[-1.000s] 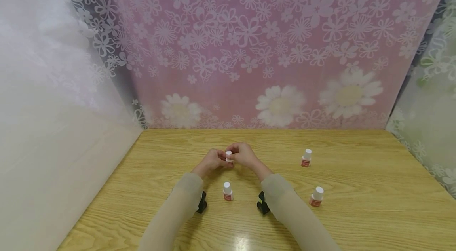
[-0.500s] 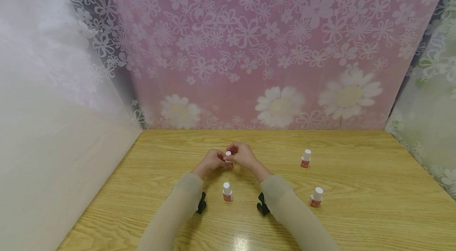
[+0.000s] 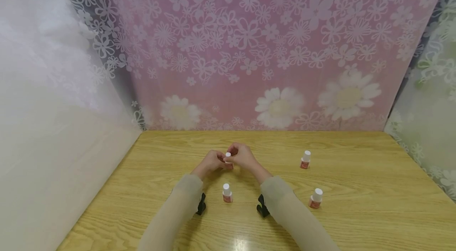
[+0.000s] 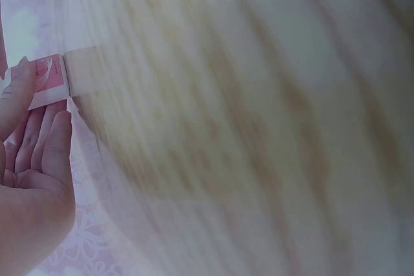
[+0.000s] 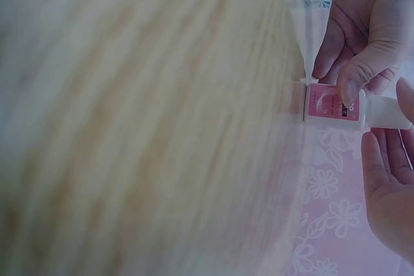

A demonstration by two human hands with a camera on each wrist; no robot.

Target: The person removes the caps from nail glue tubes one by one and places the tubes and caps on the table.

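A small white bottle with a pink-red label stands upright on the wooden table, held by both hands. My left hand grips its body, the thumb lying over the label in the left wrist view. My right hand has its thumb and fingers around the white cap, at the bottle's top. In the head view the fingers hide much of this bottle. Nearer to me, between the forearms, stands a second capped bottle of the same kind.
Two more matching bottles stand on the right: one farther back, one nearer. A flowered pink sheet rises behind the wooden table, with pale sheets along both sides. Black wrist mounts sit under the sleeves.
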